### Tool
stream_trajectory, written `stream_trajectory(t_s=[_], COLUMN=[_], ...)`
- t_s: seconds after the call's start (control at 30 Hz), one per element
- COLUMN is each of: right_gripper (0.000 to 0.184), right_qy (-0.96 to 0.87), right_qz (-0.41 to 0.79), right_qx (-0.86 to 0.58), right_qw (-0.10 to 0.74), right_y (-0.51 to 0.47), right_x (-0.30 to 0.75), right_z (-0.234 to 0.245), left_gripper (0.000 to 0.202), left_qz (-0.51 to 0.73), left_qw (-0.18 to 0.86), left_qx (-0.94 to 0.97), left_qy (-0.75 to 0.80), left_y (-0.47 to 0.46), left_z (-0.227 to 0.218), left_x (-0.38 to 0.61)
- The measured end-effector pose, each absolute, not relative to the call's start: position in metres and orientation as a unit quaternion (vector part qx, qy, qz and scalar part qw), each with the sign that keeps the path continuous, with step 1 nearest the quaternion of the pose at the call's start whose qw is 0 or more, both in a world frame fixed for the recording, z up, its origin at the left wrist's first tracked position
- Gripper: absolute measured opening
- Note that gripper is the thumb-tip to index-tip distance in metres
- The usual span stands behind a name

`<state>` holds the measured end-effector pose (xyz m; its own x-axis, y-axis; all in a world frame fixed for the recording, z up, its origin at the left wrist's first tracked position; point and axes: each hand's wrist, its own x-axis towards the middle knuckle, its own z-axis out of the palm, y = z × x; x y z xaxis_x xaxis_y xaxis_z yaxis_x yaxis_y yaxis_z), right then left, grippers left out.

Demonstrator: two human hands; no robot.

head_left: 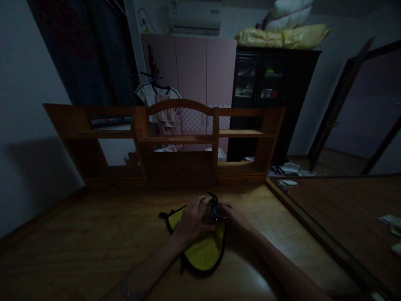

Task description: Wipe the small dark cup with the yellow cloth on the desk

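A yellow cloth piece with black edging [205, 253] lies on the wooden desktop [109, 234], with dark tabs at its corners. Over it I hold a small dark, glossy object [210, 214] with a thin curved black part sticking up; the dim light hides its exact kind. My left hand [193, 217] wraps round its left side, fingers over the top and thumb below. From the right, my right hand [232, 213] pinches its dark edge with fingers closed. Part of the cloth is hidden beneath my left hand and forearm.
A wooden shelf unit [178, 139] stands along the desk's far edge. A raised wooden rim [300, 217] borders the desktop on the right, and a wall [37, 167] rises on the left. Beyond are a pink wardrobe [191, 62], a black cabinet [290, 79] and hanging clothes [166, 108].
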<state>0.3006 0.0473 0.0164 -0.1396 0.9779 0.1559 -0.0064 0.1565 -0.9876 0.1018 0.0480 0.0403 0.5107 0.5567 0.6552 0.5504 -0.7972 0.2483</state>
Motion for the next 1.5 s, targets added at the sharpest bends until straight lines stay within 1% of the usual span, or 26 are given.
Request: stream_trajectory(t_s=[0.1,0.23,0.4,0.53,0.73,0.83,1.0,1.17,1.37,1.5], right_gripper=[0.033,0.035,0.034,0.035,0.028,0.028,0.033,0.039,0.038,0.037], right_qy=[-0.546,-0.536,-0.54,-0.526,-0.504,-0.51,-0.54,-0.609,-0.641,-0.636], right_qz=[0.532,0.546,0.562,0.562,0.585,0.575,0.564,0.499,0.446,0.443], right_qx=[-0.411,-0.386,-0.372,-0.384,-0.379,-0.387,-0.387,-0.376,-0.399,-0.407], right_qw=[0.5,0.514,0.505,0.511,0.51,0.509,0.491,0.489,0.48,0.483], right_y=[0.047,0.046,0.047,0.045,0.045,0.051,0.051,0.044,0.045,0.045], right_x=[0.298,0.296,0.296,0.294,0.293,0.296,0.299,0.298,0.298,0.298], right_z=[0.017,0.017,0.018,0.022,0.02,0.012,0.011,0.022,0.024,0.024], left_gripper=[0.081,0.081,0.079,0.08,0.079,0.078,0.078,0.08,0.079,0.082], left_qz=[0.383,0.386,0.384,0.383,0.38,0.383,0.386,0.387,0.376,0.363], left_qw=[0.013,0.025,0.026,0.024,0.02,0.017,0.019,0.027,0.028,0.035], left_qx=[0.866,0.862,0.861,0.862,0.868,0.868,0.867,0.868,0.871,0.877], left_qy=[0.322,0.328,0.331,0.332,0.319,0.316,0.315,0.309,0.314,0.313], left_y=[0.049,0.048,0.046,0.047,0.047,0.047,0.047,0.048,0.048,0.048], left_z=[0.039,0.04,0.042,0.041,0.041,0.041,0.042,0.041,0.041,0.041], left_x=[0.102,0.102,0.103,0.103,0.104,0.104,0.104,0.104,0.103,0.104])
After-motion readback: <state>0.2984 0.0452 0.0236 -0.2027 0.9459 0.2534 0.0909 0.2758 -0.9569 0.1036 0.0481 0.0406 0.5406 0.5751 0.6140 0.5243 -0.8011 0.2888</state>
